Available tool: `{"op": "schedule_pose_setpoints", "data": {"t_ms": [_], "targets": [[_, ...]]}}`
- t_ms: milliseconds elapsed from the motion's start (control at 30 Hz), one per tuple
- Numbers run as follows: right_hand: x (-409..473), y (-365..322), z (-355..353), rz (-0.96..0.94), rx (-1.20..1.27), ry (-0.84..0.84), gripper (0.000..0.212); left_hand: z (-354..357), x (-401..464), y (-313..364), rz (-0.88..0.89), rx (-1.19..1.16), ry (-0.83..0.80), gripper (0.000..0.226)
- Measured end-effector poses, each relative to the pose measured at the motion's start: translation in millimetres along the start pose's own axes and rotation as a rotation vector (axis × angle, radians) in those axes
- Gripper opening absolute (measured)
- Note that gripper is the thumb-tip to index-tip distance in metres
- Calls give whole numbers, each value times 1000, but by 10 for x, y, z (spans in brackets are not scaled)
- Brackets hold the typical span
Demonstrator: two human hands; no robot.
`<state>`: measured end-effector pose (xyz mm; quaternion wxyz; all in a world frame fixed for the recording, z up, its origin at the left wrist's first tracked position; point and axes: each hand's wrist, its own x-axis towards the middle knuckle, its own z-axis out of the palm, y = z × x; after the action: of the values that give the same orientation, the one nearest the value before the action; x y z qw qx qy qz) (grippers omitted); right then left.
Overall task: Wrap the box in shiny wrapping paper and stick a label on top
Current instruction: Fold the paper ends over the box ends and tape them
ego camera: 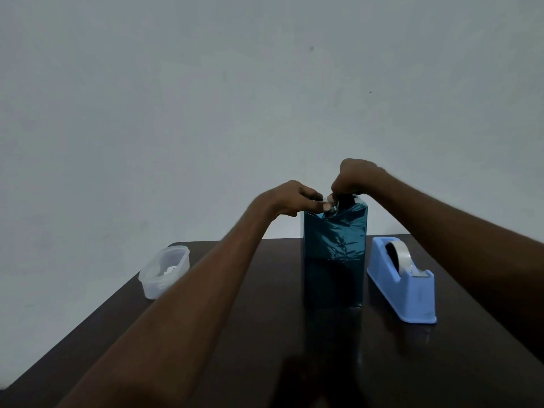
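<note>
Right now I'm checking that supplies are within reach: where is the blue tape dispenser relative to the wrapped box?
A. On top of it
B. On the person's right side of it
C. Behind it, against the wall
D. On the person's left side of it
B: the blue tape dispenser stands on the table to the right of the upright wrapped box, apart from it.
</note>
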<state>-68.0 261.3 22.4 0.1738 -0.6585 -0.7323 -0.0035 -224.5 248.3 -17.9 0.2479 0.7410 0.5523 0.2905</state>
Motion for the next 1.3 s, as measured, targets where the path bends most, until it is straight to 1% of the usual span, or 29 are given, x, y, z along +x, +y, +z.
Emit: {"op": "schedule_pose_setpoints", "data": {"t_ms": [167, 233, 300, 367, 400, 433, 467, 500, 567, 600, 633, 667, 700, 800, 933, 1000, 1067, 1100, 1167, 1233, 1300], "targets": [[-33, 38, -38, -8, -118, 79, 26, -1, -16, 23, 0, 23, -4, 51], [-11, 80, -17, -27, -104, 102, 28, 1, -18, 30, -2, 32, -9, 52], [45, 141, 17, -48, 28, 173, 26, 4, -23, 31, -7, 26, -12, 51], [60, 204, 14, -56, 210, 327, 25, 6, -32, 36, -7, 12, -11, 50], [60, 239, -2, -46, 252, 402, 24, 6, -35, 37, -7, 7, -9, 50], [47, 258, -17, -23, 270, 427, 25, 6, -39, 39, -8, 3, -8, 50], [41, 277, -25, 3, 284, 384, 30, 4, -40, 43, -11, 2, -8, 51], [27, 285, -20, 35, 321, 270, 39, 3, -41, 48, -13, 4, -11, 52], [-8, 258, 25, 126, 458, -91, 66, -3, -45, 51, -15, 6, -18, 52], [-10, 253, 60, 176, 484, -263, 75, -4, -44, 48, -15, 3, -19, 51], [6, 252, 105, 211, 479, -383, 78, -7, -44, 42, -13, -2, -16, 49], [31, 261, 149, 229, 480, -455, 75, -3, -41, 36, -10, -6, -11, 46], [37, 262, 183, 240, 505, -490, 68, 1, -38, 30, -9, -10, -7, 44], [51, 253, 236, 251, 612, -473, 48, 8, -16, 15, -15, -18, -5, 43], [23, 310, 219, 261, 600, -364, 26, 7, -3, 29, -2, -4, -6, 41], [-16, 299, 192, 245, 633, -383, 27, 4, -18, 25, 4, -2, -4, 42], [-46, 262, 180, 218, 655, -401, 37, 0, -18, 5, -1, -16, -5, 46], [-65, 240, 179, 206, 633, -399, 39, -2, -14, -4, -1, -22, -4, 46], [-68, 229, 212, 189, 590, -358, 33, 2, 2, -6, 0, -23, -7, 41], [-31, 252, 258, 178, 607, -291, 29, 5, -1, 12, -1, -15, -10, 38], [-24, 278, 277, 174, 629, -234, 26, 7, -1, 24, -4, -6, -9, 39]]}}
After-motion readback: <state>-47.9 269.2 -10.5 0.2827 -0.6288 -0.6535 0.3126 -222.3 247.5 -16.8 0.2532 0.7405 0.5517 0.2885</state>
